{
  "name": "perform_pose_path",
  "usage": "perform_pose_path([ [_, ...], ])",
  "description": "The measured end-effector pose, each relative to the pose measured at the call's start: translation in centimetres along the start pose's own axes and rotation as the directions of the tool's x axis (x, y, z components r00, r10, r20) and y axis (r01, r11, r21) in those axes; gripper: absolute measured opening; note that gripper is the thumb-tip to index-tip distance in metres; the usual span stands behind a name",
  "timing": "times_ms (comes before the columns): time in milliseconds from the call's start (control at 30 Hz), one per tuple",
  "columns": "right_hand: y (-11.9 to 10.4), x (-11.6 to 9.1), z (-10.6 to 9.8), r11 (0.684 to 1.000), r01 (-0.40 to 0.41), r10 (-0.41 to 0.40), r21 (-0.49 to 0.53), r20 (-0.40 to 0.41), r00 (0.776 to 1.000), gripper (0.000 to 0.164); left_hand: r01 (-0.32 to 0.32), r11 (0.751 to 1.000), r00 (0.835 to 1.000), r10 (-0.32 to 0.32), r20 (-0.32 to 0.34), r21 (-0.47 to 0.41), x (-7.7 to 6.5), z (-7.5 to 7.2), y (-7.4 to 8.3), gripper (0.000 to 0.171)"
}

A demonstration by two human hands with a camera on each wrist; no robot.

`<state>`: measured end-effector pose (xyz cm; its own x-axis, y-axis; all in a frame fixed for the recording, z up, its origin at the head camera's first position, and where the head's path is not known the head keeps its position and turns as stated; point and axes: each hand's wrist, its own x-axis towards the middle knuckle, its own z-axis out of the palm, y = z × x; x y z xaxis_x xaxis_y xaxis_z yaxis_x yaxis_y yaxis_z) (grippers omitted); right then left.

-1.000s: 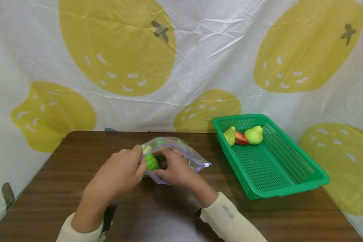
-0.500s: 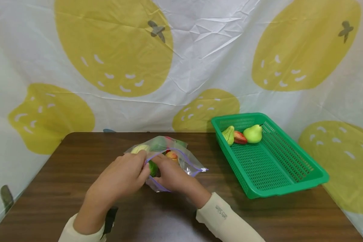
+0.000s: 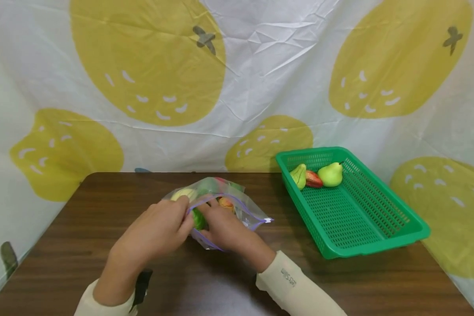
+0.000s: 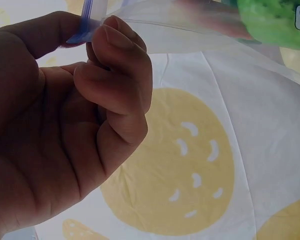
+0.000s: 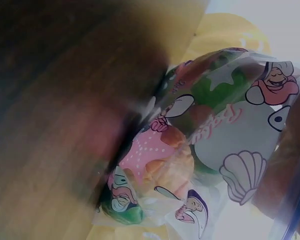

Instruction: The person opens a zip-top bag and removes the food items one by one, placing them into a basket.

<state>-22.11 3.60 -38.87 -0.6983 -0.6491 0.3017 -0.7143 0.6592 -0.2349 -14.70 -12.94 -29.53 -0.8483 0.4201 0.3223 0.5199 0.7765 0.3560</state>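
My left hand (image 3: 151, 228) pinches the purple-edged mouth of a clear zip bag (image 3: 254, 213) near the table's middle. In the left wrist view, the thumb and curled fingers hold the bag's purple strip (image 4: 87, 22). Reaching into the mouth, my right hand (image 3: 229, 228) is beside a bright green, leafy-looking vegetable (image 3: 198, 220); its fingertips are hidden. A pale yellow piece (image 3: 183, 193) and an orange-red fruit (image 3: 226, 203) are also in the bag. Through its cartoon-printed side in the right wrist view, an orange piece (image 5: 175, 162) shows.
A green plastic basket (image 3: 375, 243) stands at the right of the brown table (image 3: 221, 285). In its far left end lie a yellow-green ridged fruit (image 3: 298, 176), a red one (image 3: 313, 179) and a green pear (image 3: 331, 174). A lemon-print cloth (image 3: 256, 87) hangs behind.
The right hand has gone deeper into the bag with the green vegetable, which now sits lower. The bag's mouth has tipped towards me, and the orange-red fruit has come into sight.
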Motion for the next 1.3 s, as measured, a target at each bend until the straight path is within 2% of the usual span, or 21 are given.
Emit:
perform_pose_path([
  [167,0.0,-0.2,-0.4,1.0,0.018,-0.018,0.018,-0.015,1.0,0.035,0.013,1.0,1.0,-0.013,-0.007,0.002,-0.1,-0.2,-0.1,0.026],
  [300,0.2,-0.2,-0.9,1.0,0.031,-0.031,0.003,-0.005,1.0,0.033,0.037,0.999,0.999,-0.037,0.016,-0.006,-0.3,-0.5,-0.2,0.025],
  [467,0.4,-0.4,-2.6,0.999,0.024,-0.025,0.03,0.023,0.999,0.053,0.092,0.996,0.995,-0.092,0.047,-0.01,-0.5,-1.0,-0.4,0.018],
  [533,0.3,-0.6,-3.5,0.998,0.014,-0.016,0.06,0.03,0.999,0.065,0.091,0.996,0.995,-0.092,0.03,0.004,-0.5,-1.2,-0.6,0.016],
  [600,0.1,-0.7,-4.3,0.997,0.015,-0.016,0.074,0.022,1.0,0.069,0.092,0.996,0.996,-0.092,0.014,0.014,-0.5,-1.3,-0.7,0.015],
  [867,-0.5,-1.6,-7.1,0.992,0.022,-0.014,0.127,-0.067,0.998,0.073,0.109,0.993,0.993,-0.107,-0.046,0.035,-0.4,-2.0,-1.7,0.015],
  [1133,-1.1,-2.8,-9.6,0.973,0.019,0.003,0.229,-0.097,0.995,0.083,0.108,0.994,0.991,-0.106,-0.086,0.018,-0.4,-2.2,-2.3,0.008],
  [1300,-1.3,-3.5,-11.0,0.968,0.048,-0.009,0.246,-0.157,0.988,0.078,0.13,0.991,0.984,-0.127,-0.127,0.016,-0.1,-2.2,-2.6,0.006],
])
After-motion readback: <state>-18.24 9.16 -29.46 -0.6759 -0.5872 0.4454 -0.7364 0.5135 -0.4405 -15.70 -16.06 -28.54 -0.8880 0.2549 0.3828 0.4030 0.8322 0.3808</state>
